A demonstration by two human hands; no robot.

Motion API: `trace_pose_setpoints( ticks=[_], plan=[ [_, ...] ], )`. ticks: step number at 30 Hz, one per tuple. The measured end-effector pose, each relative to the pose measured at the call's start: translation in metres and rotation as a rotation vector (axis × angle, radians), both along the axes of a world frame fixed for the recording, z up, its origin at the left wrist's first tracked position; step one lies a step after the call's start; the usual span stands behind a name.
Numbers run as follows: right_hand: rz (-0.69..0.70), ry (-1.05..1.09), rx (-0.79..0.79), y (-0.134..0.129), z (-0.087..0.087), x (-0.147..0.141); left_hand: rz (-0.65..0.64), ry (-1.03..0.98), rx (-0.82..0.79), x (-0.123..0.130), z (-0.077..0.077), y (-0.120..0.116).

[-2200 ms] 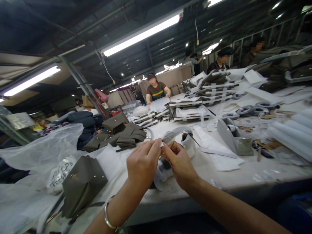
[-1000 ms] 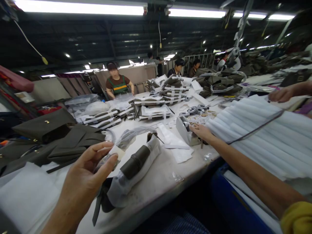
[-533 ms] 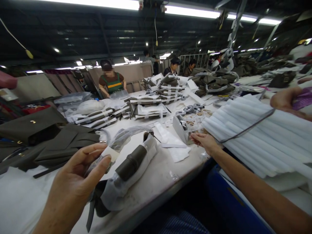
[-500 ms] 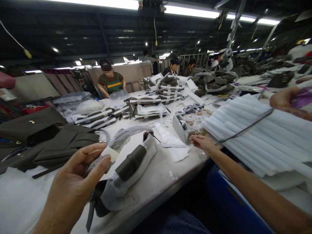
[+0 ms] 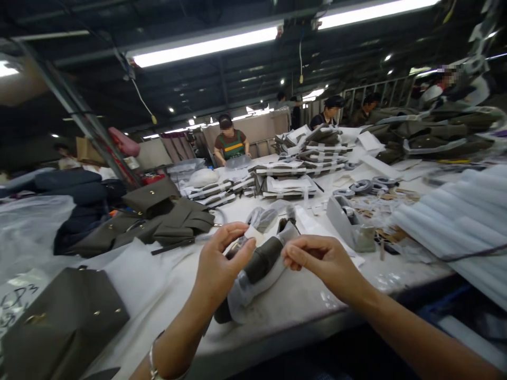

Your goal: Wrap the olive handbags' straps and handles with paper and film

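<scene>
A white work table [image 5: 304,301] stretches across the middle of the frame, its near edge running along the bottom centre. At the right edge lie pale foam sheets [image 5: 463,211], with a dark strap across them. Left of centre, olive bags [image 5: 184,219] with gold-coloured fittings are heaped together, and in the centre beyond the hands rises a stack of bundles [image 5: 291,177], olive and white in layers. A single olive bag [image 5: 67,322] sits at the lower left beside white sheeting. Behind the stack, a co-worker [image 5: 232,143] in a green apron with a yellow band stands at the far side.

The left hand [image 5: 222,258] is just left of the centre, its thumb and fingers bent toward each other around a small pale piece. The right hand [image 5: 328,264], right of the centre, has its fingers curled in and the thumb close to the forefinger — whether anything is pinched there I cannot tell. Between and under the hands lies a wrapped olive piece [image 5: 263,258], slanting on the table, partly in cloudy plastic.

A grey tape dispenser [image 5: 348,224] stands right of the right hand, apart from it; just beyond are tape rolls [image 5: 362,186]. Smaller — a silver bangle [image 5: 152,364] on the left wrist, then the pale piece [image 5: 251,233] itself.
</scene>
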State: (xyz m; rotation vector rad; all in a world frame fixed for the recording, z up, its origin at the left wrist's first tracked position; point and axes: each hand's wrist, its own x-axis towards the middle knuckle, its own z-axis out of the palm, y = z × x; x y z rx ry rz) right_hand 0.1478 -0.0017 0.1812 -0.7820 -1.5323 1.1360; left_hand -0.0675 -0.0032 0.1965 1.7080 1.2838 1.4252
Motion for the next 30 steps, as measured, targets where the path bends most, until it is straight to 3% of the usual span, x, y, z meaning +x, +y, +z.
trace_pose_setpoints(
  ticks=[3, 6, 12, 19, 24, 30],
  plan=[
    [0.021, 0.023, 0.029, 0.003, 0.007, -0.03, 0.006, 0.067, 0.056, 0.002, 0.0, -0.004],
    [-0.033, -0.009, 0.03, 0.01, 0.006, -0.042, 0.038, 0.113, 0.116, 0.002, 0.0, -0.008],
    [0.002, -0.107, -0.009, 0.009, 0.006, -0.042, 0.051, 0.165, 0.129, -0.004, 0.001, -0.013],
    [-0.075, -0.229, 0.049, 0.008, 0.007, -0.041, 0.075, 0.202, 0.123, -0.005, 0.002, -0.017],
    [0.035, -0.219, 0.038, 0.01, 0.003, -0.037, 0.099, 0.228, 0.134, -0.005, 0.001, -0.016],
    [-0.076, -0.311, 0.213, 0.005, -0.003, -0.035, 0.145, 0.292, 0.189, -0.002, 0.0, -0.016]
  ],
)
